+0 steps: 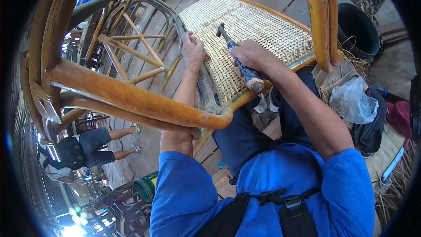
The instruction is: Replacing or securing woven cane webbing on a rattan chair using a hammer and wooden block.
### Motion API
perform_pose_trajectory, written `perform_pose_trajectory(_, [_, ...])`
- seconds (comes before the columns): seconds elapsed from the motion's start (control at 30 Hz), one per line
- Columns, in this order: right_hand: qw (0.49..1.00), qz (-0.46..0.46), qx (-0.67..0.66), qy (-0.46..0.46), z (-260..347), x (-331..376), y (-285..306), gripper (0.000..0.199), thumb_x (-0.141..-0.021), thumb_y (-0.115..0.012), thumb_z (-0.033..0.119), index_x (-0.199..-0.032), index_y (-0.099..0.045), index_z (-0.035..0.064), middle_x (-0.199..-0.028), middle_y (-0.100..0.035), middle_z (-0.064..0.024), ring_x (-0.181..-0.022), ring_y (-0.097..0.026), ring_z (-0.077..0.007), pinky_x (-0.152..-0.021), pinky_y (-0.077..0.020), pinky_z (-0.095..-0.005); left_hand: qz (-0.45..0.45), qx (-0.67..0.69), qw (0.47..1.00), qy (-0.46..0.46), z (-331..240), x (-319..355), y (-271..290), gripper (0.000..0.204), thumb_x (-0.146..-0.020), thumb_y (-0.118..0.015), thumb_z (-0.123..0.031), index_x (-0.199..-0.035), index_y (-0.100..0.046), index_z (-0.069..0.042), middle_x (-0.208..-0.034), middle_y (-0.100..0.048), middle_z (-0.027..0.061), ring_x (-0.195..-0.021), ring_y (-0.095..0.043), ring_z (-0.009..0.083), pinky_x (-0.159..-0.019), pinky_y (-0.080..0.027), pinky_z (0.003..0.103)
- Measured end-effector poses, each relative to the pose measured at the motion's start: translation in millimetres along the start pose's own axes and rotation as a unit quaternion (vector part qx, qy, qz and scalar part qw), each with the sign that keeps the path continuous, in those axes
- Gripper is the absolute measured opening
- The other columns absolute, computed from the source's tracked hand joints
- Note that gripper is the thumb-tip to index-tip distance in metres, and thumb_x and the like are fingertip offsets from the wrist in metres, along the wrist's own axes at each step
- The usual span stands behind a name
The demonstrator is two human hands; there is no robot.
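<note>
My right hand (pixel 251 56) is closed round the dark, taped handle of a hammer (pixel 232 44). The hammer's head points away from me, above a woven cane panel (pixel 263 30). Curved brown rattan poles form the chair frame (pixel 131 94) around this panel. At the panel's left edge my left hand (pixel 193 52) has its fingers bent against the frame's grey-brown side rail. Whatever those fingers pinch is hidden or too small to make out. My left forearm passes beneath a thick rattan pole.
A dark green bucket (pixel 357 30) stands at the right, near a clear plastic bag (pixel 354 101) and dark red cloth (pixel 398 118). More rattan frames (pixel 131 48) stand at the left. Another person (pixel 79 151) is at the lower left, and a green basket (pixel 144 187) lies near my left sleeve.
</note>
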State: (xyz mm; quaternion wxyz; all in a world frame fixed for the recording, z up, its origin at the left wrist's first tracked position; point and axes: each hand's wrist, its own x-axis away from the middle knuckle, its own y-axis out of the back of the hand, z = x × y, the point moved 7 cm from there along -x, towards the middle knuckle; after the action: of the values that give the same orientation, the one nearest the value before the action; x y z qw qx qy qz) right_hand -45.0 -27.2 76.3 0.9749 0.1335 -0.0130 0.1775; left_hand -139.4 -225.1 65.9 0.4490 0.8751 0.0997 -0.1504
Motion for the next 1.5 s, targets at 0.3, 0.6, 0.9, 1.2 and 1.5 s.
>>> perform_pose_trajectory(0.3, [0.996, -0.017, -0.056, -0.073, 5, 31, -8, 0.041, -0.079, -0.049, 0.028, -0.079, -0.061, -0.0111, -0.076, -0.06, -0.0275, -0.071, -0.062, -0.0353, -0.068, -0.0467, -0.0405, -0.013, 0.089, 0.996, 0.012, 22, 4, -5, 0.027, -0.075, -0.053, -0.007, -0.101, -0.051, 0.0, -0.079, -0.057, 0.0111, -0.069, -0.058, 0.0221, -0.069, -0.047, 0.034])
perform_pose_trajectory(0.6, [0.991, 0.003, -0.13, -0.042, -2, 23, -14, 0.034, -0.084, -0.048, 0.022, -0.076, -0.059, -0.0092, -0.067, -0.061, -0.0152, -0.056, -0.061, -0.0228, -0.055, -0.0485, -0.0338, -0.007, -0.005, 0.999, -0.051, -2, 5, -6, 0.028, -0.073, -0.052, -0.009, -0.098, -0.052, 0.001, -0.075, -0.057, 0.0156, -0.071, -0.058, 0.03, -0.069, -0.047, 0.038])
perform_pose_trajectory(0.9, [0.912, -0.018, -0.367, -0.182, 10, 43, -17, 0.024, -0.087, -0.049, 0.021, -0.079, -0.051, -0.0015, -0.065, -0.054, -0.0063, -0.045, -0.052, -0.0132, -0.042, -0.0449, -0.0263, 0.063, -0.01, 0.997, -0.031, -1, -10, -9, 0.03, -0.073, -0.051, -0.008, -0.102, -0.051, 0.001, -0.08, -0.06, 0.0193, -0.079, -0.061, 0.0318, -0.075, -0.048, 0.039])
perform_pose_trajectory(1.2, [0.957, -0.026, -0.266, -0.115, 6, 29, -4, 0.022, -0.086, -0.051, 0.019, -0.081, -0.053, -0.0025, -0.067, -0.055, -0.0062, -0.047, -0.053, -0.0128, -0.043, -0.0458, -0.0259, 0.044, -0.038, 0.997, -0.046, 13, -12, -21, 0.025, -0.075, -0.051, -0.008, -0.098, -0.052, 0.0, -0.076, -0.06, 0.0173, -0.07, -0.061, 0.0303, -0.068, -0.048, 0.038])
perform_pose_trajectory(1.5, [0.92, 0.056, -0.321, -0.218, 4, 15, -33, 0.023, -0.088, -0.049, 0.019, -0.082, -0.051, -0.0028, -0.068, -0.054, -0.0071, -0.049, -0.054, -0.0137, -0.041, -0.0472, -0.0255, 0.052, -0.072, 0.995, -0.042, 5, -10, -23, 0.028, -0.074, -0.052, -0.01, -0.1, -0.051, 0.001, -0.085, -0.06, 0.0218, -0.08, -0.06, 0.036, -0.076, -0.046, 0.041])
